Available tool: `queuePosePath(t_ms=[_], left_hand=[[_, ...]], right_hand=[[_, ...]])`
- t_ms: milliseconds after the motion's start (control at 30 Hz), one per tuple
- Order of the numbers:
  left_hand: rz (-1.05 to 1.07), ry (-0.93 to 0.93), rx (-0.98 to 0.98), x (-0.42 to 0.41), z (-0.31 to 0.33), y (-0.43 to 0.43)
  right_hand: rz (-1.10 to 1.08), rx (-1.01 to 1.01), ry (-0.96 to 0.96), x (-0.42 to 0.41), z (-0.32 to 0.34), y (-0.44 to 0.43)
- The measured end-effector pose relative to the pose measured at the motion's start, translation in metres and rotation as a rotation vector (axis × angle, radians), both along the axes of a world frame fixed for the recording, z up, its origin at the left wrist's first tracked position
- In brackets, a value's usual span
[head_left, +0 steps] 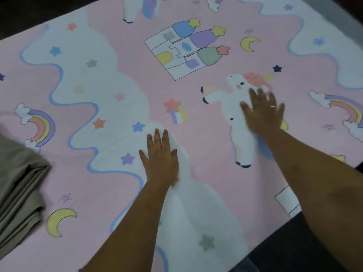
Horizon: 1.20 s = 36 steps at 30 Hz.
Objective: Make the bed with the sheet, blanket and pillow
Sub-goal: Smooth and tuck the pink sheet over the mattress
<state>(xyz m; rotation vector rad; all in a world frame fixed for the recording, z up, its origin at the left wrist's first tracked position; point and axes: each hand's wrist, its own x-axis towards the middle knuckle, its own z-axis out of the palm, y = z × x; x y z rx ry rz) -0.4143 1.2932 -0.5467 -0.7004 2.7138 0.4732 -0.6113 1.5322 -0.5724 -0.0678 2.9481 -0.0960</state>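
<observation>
Now both palms lie flat on the printed sheet

The left hand (161,160) rests palm down on the sheet (137,46), fingers straight and close together, thumb set out to the left; it holds nothing. It lies on a white wavy band of the print, near the middle of the view, and the fabric lifts in a low soft ridge just beyond its fingertips. The right hand (263,112) is farther off and to the right, also palm down, with its fingers straight and spread wide. It is blurred, so finer detail cannot be told. A ring (273,107) shows on one of its fingers. This hand covers part of a printed unicorn (235,89), whose head shows just beyond the fingertips. Both bare forearms reach in from the near edge.

The sheet is pink with white wavy bands edged in blue, and it fills nearly all the view. Beyond the hands is a printed castle (186,50), with a yellow moon (249,44) to its right. A rainbow (42,126) sits at the left.

At the near left edge a folded cloth (17,193), grey-brown and in several layers, lies on the sheet, well apart from the left hand. Whether it is the blanket cannot be told. At the near right the sheet's edge meets a dark area (284,252).
</observation>
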Motion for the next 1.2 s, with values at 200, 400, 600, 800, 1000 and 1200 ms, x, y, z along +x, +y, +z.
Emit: queuePosePath(t_ms=[200, 400, 600, 800, 1000, 1200], left_hand=[[-0.015, 0.008, 0.028, -0.069, -0.004, 0.046], [0.053, 0.031, 0.044, -0.134, -0.009, 0.094], [0.015, 0.06, -0.014, -0.195, -0.019, 0.16], [-0.052, 0.019, 0.039, -0.266, -0.02, 0.228], [-0.209, -0.01, 0.108, -0.314, -0.015, 0.308], [-0.3, 0.013, 0.056, -0.318, -0.021, 0.343]], right_hand=[[-0.154, -0.097, 0.105, -0.034, 0.008, -0.011], [0.7, -0.128, -0.06, -0.054, 0.004, -0.073], [0.517, -0.086, 0.031, -0.146, -0.004, 0.029], [0.298, 0.007, 0.082, -0.217, 0.0, 0.145], [0.049, -0.01, 0.146, -0.248, 0.001, 0.206], [-0.11, 0.074, 0.242, -0.237, 0.004, 0.251]])
